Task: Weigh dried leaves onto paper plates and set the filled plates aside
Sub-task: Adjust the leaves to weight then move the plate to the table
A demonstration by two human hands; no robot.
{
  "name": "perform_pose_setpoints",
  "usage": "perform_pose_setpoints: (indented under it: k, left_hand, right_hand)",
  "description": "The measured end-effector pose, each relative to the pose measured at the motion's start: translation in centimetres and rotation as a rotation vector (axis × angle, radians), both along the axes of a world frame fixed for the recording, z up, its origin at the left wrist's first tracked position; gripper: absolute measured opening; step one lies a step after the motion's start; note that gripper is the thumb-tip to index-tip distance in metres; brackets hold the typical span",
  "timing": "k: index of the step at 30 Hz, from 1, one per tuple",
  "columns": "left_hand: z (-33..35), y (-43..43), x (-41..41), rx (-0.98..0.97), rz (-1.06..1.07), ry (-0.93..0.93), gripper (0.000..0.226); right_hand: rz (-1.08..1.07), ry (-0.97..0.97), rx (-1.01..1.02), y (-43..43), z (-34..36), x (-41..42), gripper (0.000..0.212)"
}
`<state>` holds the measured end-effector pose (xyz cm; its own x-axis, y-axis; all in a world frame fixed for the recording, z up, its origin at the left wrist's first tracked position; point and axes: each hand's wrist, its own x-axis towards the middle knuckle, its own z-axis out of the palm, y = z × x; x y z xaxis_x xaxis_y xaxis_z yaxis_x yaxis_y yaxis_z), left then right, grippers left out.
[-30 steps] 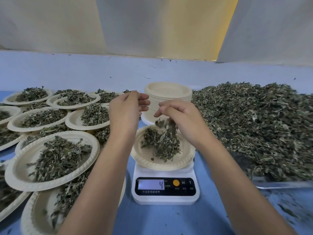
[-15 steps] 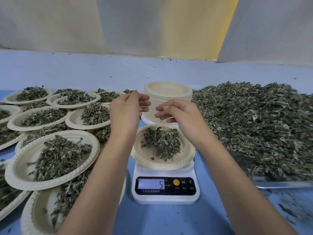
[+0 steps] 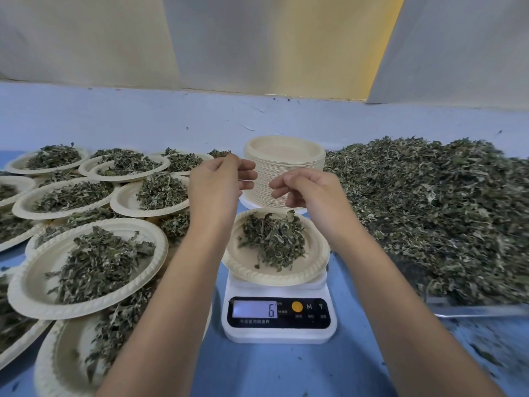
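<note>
Blue table [image 3: 286, 368]: plate [image 3: 246, 260] flat on scale [image 3: 279, 336] (round); right hand [image 3: 312, 193] fingers [image 3: 286, 179] slack, left hand [image 3: 214, 184] unclear.

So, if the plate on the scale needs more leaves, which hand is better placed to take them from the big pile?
The right hand, probably. The pile lies on its side, close to it. The left hand hovers toward the filled plates and would have to cross the scale.

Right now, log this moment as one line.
step: weighing | scale display: 6 | plate on scale: leaves heaped | left hand: raised, relaxed | right hand: raised, relaxed | filled plates: left side
</note>
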<state>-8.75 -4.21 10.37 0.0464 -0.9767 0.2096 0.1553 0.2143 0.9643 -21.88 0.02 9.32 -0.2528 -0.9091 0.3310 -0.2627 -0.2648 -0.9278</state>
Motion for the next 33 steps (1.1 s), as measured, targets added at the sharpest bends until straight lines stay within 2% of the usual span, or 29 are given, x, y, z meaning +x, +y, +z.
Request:
perform_pose_setpoints:
  k: [10,15,17,20,23,26,29,33]
  left_hand:
    - [0.0,1.7,-2.0,-0.006,-0.085,-0.031,0.028]
    - [0.0,3.0,-4.8,0.0,-0.187,-0.043,0.028]
    - [0.2,3.3,-6.0,0.02,-0.219,-0.029,0.028]
    - [0.3,4.0,-8.2,0.048,-0.269,-0.021,0.03]
    - [0.4,4.7,-10.2,0.055,-0.308,-0.018,0.03]
    - [0.4,5.2,-11.4,0.039,-0.344,-0.033,0.029]
    - [0.2,5.3,-11.8,0.038,-0.361,-0.036,0.029]
    - [0.1,5.1,-11.2,0.041,-0.327,-0.064,0.028]
  right_hand:
    - [-0.108,0.052,-0.01,-0.1,-0.5,-0.8,0.03]
    - [-0.426,0.427,0.03,1.3,-1.4,-5.4,0.024]
    - [-0.543,0.587,0.17,2.2,-2.3,-8.4,0.027]
    - [-0.533,0.786,0.537,2.8,-4.4,-12.6,0.046]
    - [-0.499,0.756,0.954,3.0,-5.6,-14.5,0.062]
    - [-0.448,0.729,1.105,2.5,-6.2,-15.2,0.072]
    - [-0.402,0.845,1.05,1.6,-7.0,-15.3,0.063]
    - [-0.303,1.009,0.698,0.7,-7.6,-14.9,0.042]
